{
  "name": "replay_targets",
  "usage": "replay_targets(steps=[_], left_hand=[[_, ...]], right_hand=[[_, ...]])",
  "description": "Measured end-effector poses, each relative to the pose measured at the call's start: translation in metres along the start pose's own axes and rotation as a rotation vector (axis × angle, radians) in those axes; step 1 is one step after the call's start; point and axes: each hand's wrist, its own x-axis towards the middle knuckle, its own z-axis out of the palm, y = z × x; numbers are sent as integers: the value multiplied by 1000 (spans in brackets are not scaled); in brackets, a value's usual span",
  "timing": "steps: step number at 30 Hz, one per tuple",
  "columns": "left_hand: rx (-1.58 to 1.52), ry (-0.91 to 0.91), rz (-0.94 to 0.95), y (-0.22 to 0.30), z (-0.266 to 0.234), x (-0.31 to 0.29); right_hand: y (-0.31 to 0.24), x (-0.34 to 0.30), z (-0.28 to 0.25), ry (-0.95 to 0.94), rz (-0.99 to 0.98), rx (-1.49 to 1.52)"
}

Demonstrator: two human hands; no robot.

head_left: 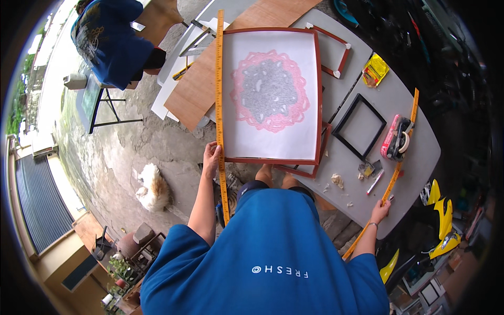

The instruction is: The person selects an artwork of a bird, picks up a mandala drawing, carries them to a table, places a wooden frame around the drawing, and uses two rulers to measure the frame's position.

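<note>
The framed drawing [318, 100] fills the upper centre of the frame, its white sheet [239, 144] inside red-brown rails, overlapping the grey table [424, 152] and a plywood board [191, 102]. Along its left rail lies 1 yellow measuring strip [219, 79]. The left hand [211, 159], left of centre, has its fingers closed narrowly on this strip beside the drawing's lower left corner. The right hand [380, 211], at the lower right, is closed on another yellow length [391, 184], which runs past a tape dispenser [403, 144]. Whether these 2 lengths join is hidden by the shirt.

The left strip looks thin and light, fairly stiff along its length but likely to flex or twist if pinched at 1 end. A flat pinch with thumb and fingers on its 2 long edges, close to the rail, should steady it best; 1 more contact near the top would curb any swing.

The framed drawing is probably light to moderate in weight and rigid at the rails, with the corners its weakest points. I cannot tell whether glass covers the sheet. It seems best held by 2 opposite rails, keeping fingertips off the sheet, which could crease or smudge.
</note>
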Motion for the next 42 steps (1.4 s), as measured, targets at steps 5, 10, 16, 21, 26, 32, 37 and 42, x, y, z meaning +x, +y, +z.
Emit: replay_targets(steps=[5, 10, 16, 21, 26, 32, 37, 42], left_hand=[[24, 24, 20, -3, -1, 0], [-25, -7, 45, 3, 3, -4], [-1, 11, 59, 13, 8, -9], [-18, 32, 74, 19, 12, -10], [-45, 21, 58, 17, 8, -11], [-27, 14, 61, 19, 9, -9], [-16, 13, 64, 24, 13, -12], [-38, 26, 80, 17, 12, -11]], right_hand=[[-5, -36, -10, 92, -144, 90], [-47, -66, -17, 231, -126, 223], [-164, -92, -23, 201, -168, 343], [-275, -124, 8, 24, -322, 538], [-333, -132, 55, -120, -443, 466], [-358, -138, 93, -165, -507, 381], [-368, -135, 112, -150, -574, 323], [-373, -136, 120, -109, -591, 278]])
